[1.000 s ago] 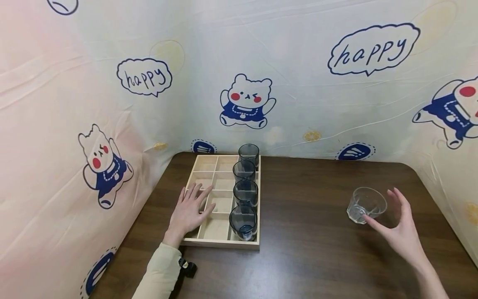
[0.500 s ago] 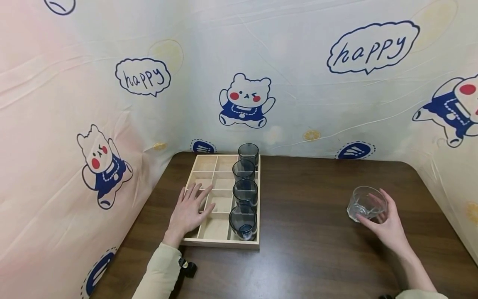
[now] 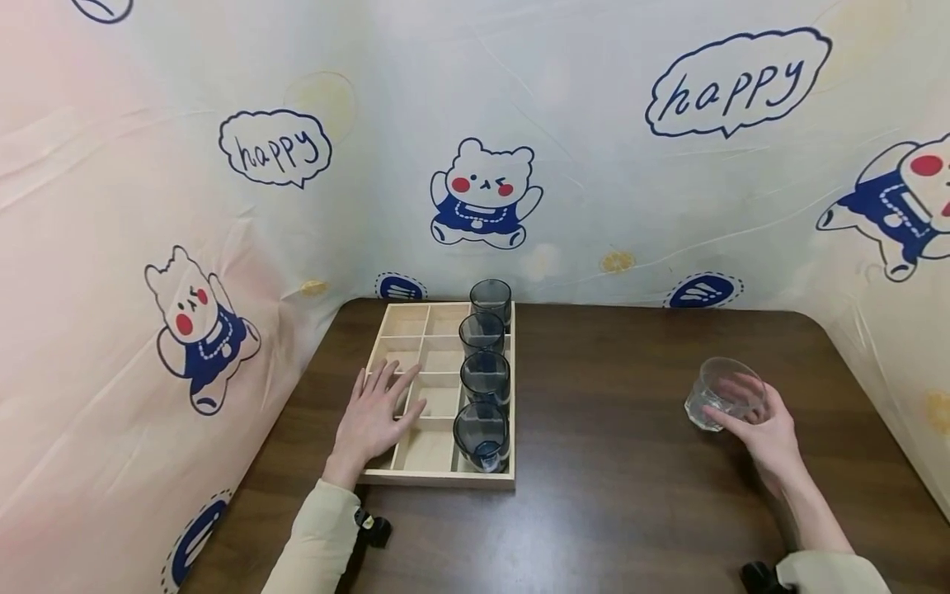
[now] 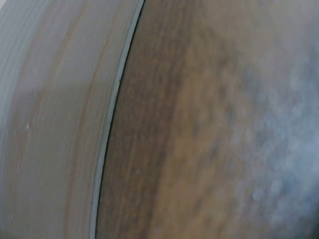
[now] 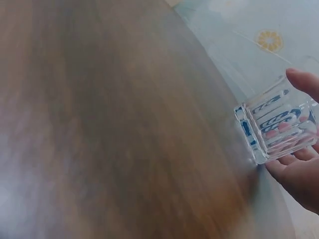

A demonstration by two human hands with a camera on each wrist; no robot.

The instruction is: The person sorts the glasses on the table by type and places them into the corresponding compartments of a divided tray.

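On the right of the table my right hand grips a clear drinking glass, thumb on the near side and fingers behind it. The right wrist view shows the glass with its thick faceted base close to the tabletop; I cannot tell whether it touches. Spread fingers of my left hand rest on the left part of a divided wooden tray. Along the tray's right column stand several blue-grey tinted glasses. Only the tray's side and tabletop fill the left wrist view.
The dark wooden table spreads between the tray and the clear glass. A printed cloth with bears hangs behind and along both sides. Black wrist devices show at the left wrist and right wrist.
My right hand has closed from beside the clear glass onto it, fingers now round its far side. My left hand keeps its place on the tray. The head view has tilted slightly.
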